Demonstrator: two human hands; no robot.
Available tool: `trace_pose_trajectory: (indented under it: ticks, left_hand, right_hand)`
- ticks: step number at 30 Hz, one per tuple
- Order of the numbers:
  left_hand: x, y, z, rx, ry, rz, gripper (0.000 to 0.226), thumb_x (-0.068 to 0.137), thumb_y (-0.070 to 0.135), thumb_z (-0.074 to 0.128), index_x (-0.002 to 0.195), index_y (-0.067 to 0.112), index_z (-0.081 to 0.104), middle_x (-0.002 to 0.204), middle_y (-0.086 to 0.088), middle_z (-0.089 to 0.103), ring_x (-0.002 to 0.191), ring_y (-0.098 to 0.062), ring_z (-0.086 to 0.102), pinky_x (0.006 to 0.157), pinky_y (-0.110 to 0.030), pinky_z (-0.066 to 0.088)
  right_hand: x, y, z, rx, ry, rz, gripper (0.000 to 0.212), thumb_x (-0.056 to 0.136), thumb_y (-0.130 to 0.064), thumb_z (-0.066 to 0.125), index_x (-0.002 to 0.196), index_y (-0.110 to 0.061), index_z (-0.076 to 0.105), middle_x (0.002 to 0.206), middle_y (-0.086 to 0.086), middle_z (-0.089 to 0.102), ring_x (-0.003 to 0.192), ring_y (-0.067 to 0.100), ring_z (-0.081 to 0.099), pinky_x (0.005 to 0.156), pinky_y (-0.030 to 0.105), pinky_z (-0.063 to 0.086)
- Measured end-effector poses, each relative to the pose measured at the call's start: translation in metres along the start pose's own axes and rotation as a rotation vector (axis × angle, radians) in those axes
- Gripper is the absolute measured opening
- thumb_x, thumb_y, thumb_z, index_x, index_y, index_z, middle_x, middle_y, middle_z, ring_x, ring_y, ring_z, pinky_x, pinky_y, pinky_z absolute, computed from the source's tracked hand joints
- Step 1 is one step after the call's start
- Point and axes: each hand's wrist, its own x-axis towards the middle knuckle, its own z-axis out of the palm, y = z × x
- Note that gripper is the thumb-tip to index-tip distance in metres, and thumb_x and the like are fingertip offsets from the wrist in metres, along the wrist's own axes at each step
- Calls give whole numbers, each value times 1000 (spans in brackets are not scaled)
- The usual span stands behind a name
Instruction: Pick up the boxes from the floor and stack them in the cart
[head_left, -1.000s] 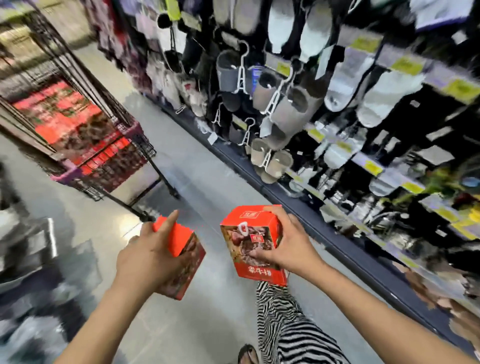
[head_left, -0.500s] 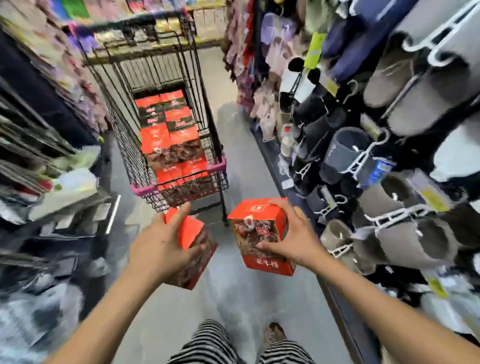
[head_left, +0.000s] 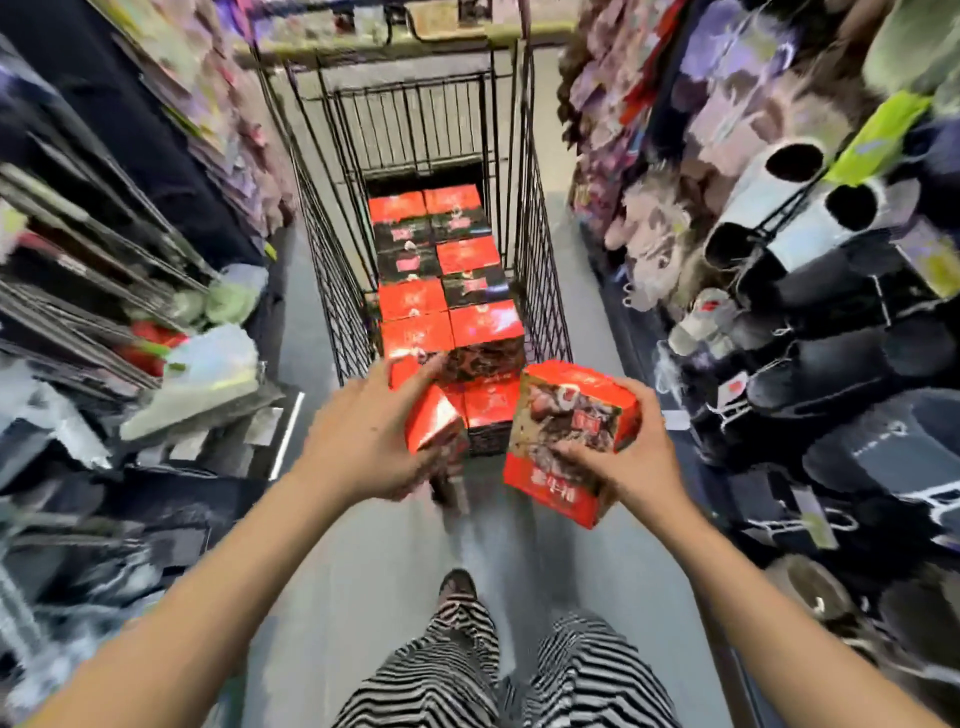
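I hold a red box in each hand, in front of a black wire cart (head_left: 540, 291) that stands straight ahead in the aisle. My left hand (head_left: 363, 441) grips a red box (head_left: 434, 421) that is tilted and partly hidden by my fingers. My right hand (head_left: 623, 462) grips a second red box (head_left: 566, 441) with a food picture on its front, held upright at the cart's near end. Several matching red boxes (head_left: 441, 296) lie stacked in rows inside the cart.
Slippers and plush footwear (head_left: 779, 249) hang on racks along the right side. Shelves with packaged goods (head_left: 171, 322) line the left. The grey aisle floor (head_left: 374, 582) runs between them, with my striped trousers and a shoe (head_left: 457, 587) below.
The view has swung left until the cart is straight ahead and close. Both hands have carried their boxes up to the cart's near end.
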Motion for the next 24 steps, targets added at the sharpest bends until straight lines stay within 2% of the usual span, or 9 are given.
trace_pose_trajectory:
  ticks: [3,7,11,13,15,16,17,20,24]
  left_hand:
    - [48,-21,17,121,-31,167,84,77,76,40,148,42,11,124,-15,46,98,-38,55,78,-42,50]
    - [103,-40,59,256,-104,324,88,79,68,49,150,40,5,140,-19,39,108,-37,49,86,-44,44]
    - [135,-40,97,262,-227,342,91,82,63,52,150,37,-2,147,-23,29,117,-42,44,91,-49,40]
    - [142,-40,108,274,-254,341,91,81,53,63,152,33,9,144,-28,34,112,-44,48,88,-50,44]
    - [143,-44,122,288,-238,314,96,68,39,80,148,28,29,137,-32,43,105,-46,55,83,-51,48]
    - [142,-47,131,273,-216,295,98,65,38,83,147,28,31,140,-33,41,108,-47,55,86,-54,48]
    - [140,-51,141,238,-224,262,99,68,42,80,149,33,24,147,-31,31,116,-48,51,92,-57,44]
    - [132,-60,163,113,-250,149,87,84,65,50,149,45,-5,160,-11,-10,143,-36,18,107,-63,13]
    - [134,-64,166,99,-333,132,83,87,67,37,148,42,-14,157,-6,-25,146,-31,-8,107,-65,-2]
  right_hand:
    - [32,0,6,15,27,17,89,50,-29,94,124,-27,45,120,5,58,110,23,58,98,49,46]
    - [77,3,12,29,32,22,94,42,-48,87,124,-28,44,120,5,58,110,23,59,97,49,47]
    - [115,15,15,1,-35,20,88,47,-45,87,121,-48,40,124,1,56,114,18,58,98,47,47]
    - [131,20,18,-31,-85,0,87,49,-46,87,121,-54,38,126,-2,54,116,17,56,100,47,46]
    - [145,23,22,-67,-131,-38,87,51,-48,86,120,-56,35,128,-6,51,119,19,53,101,48,44]
    - [150,26,24,-90,-159,-54,87,51,-49,85,121,-57,34,129,-6,50,119,20,52,100,48,44]
    - [155,30,26,-115,-186,-70,87,51,-50,84,121,-58,33,130,-6,50,119,21,52,100,49,44]
    - [166,43,33,-176,-257,-120,89,52,-54,83,124,-59,31,129,-4,48,117,21,52,97,49,47]
    - [174,55,41,-184,-368,-306,85,59,-58,80,129,-50,32,124,4,46,110,22,53,93,36,49]
